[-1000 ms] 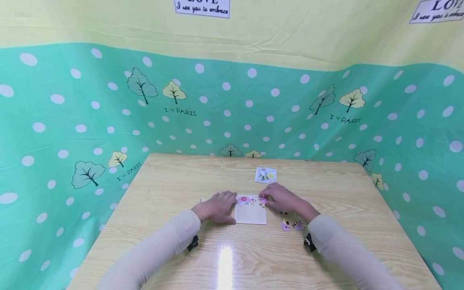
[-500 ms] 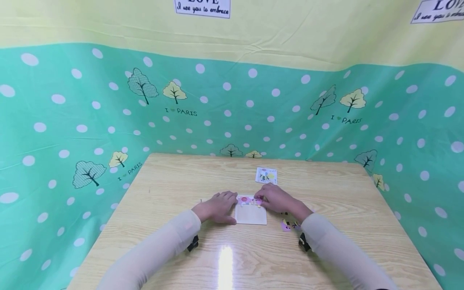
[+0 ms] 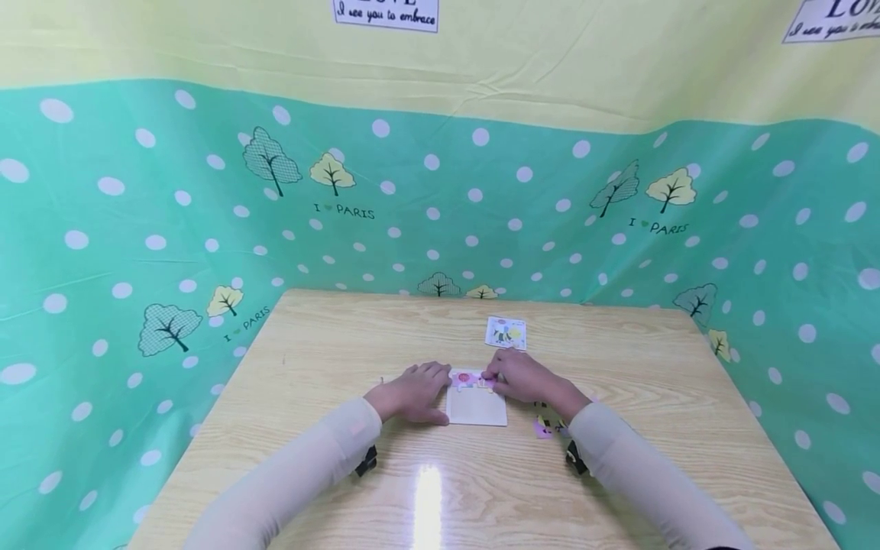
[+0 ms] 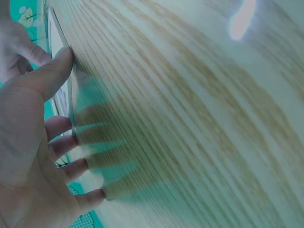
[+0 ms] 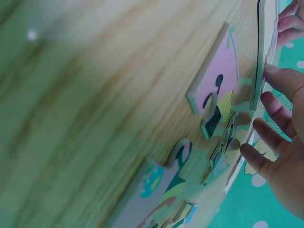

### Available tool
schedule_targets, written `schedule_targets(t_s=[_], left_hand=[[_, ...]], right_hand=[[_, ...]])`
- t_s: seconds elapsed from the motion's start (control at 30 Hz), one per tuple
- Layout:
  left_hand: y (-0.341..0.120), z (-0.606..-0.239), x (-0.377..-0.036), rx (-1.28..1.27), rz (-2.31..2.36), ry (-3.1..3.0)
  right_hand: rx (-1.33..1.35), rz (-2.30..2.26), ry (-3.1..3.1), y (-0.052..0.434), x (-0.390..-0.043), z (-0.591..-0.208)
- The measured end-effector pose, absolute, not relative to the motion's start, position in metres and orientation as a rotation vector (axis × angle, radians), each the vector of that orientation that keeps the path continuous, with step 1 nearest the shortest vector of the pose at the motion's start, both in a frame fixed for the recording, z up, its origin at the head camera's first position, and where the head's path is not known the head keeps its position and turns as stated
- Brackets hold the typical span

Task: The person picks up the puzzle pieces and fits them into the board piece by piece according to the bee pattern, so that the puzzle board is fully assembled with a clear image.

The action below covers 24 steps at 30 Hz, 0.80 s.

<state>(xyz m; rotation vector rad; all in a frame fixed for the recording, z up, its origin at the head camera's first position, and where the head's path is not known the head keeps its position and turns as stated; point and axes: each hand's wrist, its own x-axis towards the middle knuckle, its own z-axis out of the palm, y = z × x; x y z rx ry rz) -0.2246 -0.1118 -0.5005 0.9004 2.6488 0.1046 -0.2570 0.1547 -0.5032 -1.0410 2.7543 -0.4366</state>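
Settling a top-edge piece (image 3: 486, 384) on the puzzle board (image 3: 476, 410)

Nearest the body, two pale sleeves (image 3: 296, 475) reach in over the wooden table (image 3: 495, 496). Loose puzzle pieces (image 3: 542, 429) lie right of the board, partly hidden by the right forearm, so their number cannot be told. Farther in, the left hand (image 3: 411, 393) lies along the board's left edge, thumb and fingers spread wide, apparently steadying it. The right hand (image 3: 525, 376) has thumb and forefinger drawn together on the top-edge piece, near the board's upper right corner; a piece with a red disc (image 3: 464, 378) sits to its left, and the lower board is bare. Seating that corner seems the step in hand; the next move probably calls for a light press to bring it flush. Beyond the board lies a picture card (image 3: 505, 334), then a dotted green curtain (image 3: 385, 252).
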Motion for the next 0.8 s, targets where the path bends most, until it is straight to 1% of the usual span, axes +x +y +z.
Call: schedule_targets(t_s=[0.33,0.53,0.8], left_hand=[[-0.111,-0.501,-0.225,0.901,0.118,2.656],[-0.111,-0.501,-0.224,0.903,0.117,2.653],[-0.111,-0.501,-0.224,0.894,0.115,2.652]], right_hand=[[-1.062,-0.42,2.759,0.158,-0.258,-0.506],[-1.071,-0.406,2.784,0.166,-0.252,-0.505],[-0.997,-0.468,2.792,0.183,-0.245,-0.495]])
